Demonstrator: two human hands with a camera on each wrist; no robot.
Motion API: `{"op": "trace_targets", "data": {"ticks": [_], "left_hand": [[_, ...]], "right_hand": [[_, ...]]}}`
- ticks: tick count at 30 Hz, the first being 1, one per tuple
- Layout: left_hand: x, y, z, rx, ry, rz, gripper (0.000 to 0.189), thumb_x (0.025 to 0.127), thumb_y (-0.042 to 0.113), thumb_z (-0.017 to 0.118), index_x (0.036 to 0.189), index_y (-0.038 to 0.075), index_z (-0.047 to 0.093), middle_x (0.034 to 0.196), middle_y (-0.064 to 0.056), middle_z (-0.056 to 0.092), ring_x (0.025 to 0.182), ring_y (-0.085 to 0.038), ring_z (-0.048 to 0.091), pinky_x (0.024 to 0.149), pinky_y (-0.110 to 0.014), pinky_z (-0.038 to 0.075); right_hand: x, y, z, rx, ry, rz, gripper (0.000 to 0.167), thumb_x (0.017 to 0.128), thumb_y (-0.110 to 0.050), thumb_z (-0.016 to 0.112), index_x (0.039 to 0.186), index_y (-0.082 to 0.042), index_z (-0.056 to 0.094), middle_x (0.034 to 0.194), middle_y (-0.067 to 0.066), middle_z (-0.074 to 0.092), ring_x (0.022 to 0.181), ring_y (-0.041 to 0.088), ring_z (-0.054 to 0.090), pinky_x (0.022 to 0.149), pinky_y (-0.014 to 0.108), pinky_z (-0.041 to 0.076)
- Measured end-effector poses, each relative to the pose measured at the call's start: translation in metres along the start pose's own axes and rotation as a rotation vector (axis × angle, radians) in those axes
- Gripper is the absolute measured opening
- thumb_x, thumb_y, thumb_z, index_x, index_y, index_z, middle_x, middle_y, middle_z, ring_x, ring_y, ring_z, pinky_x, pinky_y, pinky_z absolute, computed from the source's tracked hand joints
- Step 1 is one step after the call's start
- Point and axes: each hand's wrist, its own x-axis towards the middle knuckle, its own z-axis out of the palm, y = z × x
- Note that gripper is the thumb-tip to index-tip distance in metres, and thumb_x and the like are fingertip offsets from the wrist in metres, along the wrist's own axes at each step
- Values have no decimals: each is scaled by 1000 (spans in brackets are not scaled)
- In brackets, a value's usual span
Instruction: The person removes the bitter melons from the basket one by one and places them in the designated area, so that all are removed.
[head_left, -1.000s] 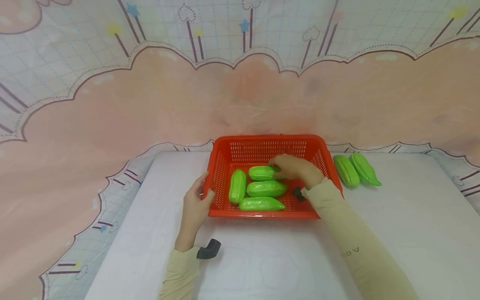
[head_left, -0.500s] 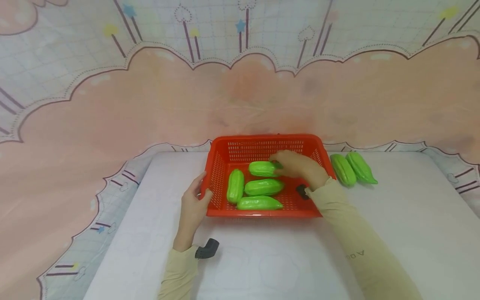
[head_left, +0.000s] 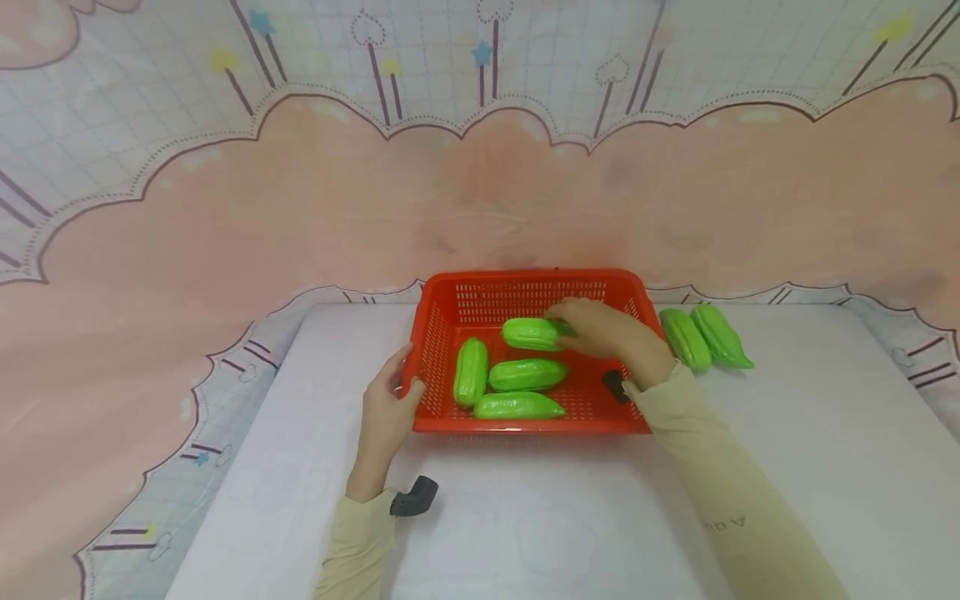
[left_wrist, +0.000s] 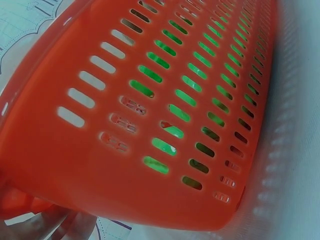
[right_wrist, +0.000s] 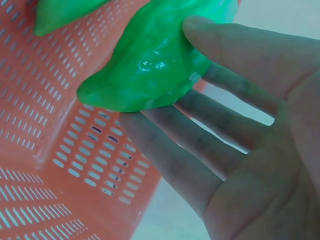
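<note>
Inside the red plastic basket (head_left: 600, 427), my right hand (head_left: 611, 332) pinches a green bitter gourd (head_left: 528, 333) near the back wall. In the right wrist view, the thumb lies on one side of that bitter gourd (right_wrist: 150, 65) and the fingers on the other, with its pointed end showing. Several more bitter gourds lie on the basket floor: one lengthwise (head_left: 471, 372) at the left, and two crosswise, a middle one (head_left: 527, 375) and a front one (head_left: 519, 406). My left hand (head_left: 386, 408) grips the basket's left rim; its fingers (left_wrist: 75, 225) show only partly in the left wrist view.
Two more bitter gourds, a darker one (head_left: 686, 340) and a brighter one (head_left: 720, 336), lie side by side on the white table (head_left: 495, 508), just right of the basket. A patterned cloth (head_left: 487, 208) hangs close behind the basket.
My right hand has shifted slightly to the right and back, and the bitter gourd in its grip has moved away from the middle one. My left hand stays on the rim.
</note>
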Motion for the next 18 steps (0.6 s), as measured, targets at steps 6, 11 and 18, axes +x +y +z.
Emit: {"op": "trace_targets", "data": {"ticks": [6,11,18], "left_hand": [[-1,2,1,-4,11,10,55,94,5,54,148,11,46,145,-15,52,122,-34,59,96,-47,54],[-1,1,1,1,10,0,55,94,5,54,149,12,45,144,-15,53,120,-33,60,94,-47,55],[-1,3,1,3,24,18,55,94,4,54,148,10,46,144,-17,53,120,-35,60,95,-48,55]], "right_hand": [[-10,-1,-2,3,22,5,37,91,-11,68,125,3,62,117,15,67,111,32,61,99,47,51],[-17,-1,-4,19,44,24,38,91,-12,69,126,2,62,119,14,67,115,33,60,101,49,49],[-27,2,-8,28,92,41,37,90,-11,70,124,1,63,119,14,67,114,32,60,100,49,50]]}}
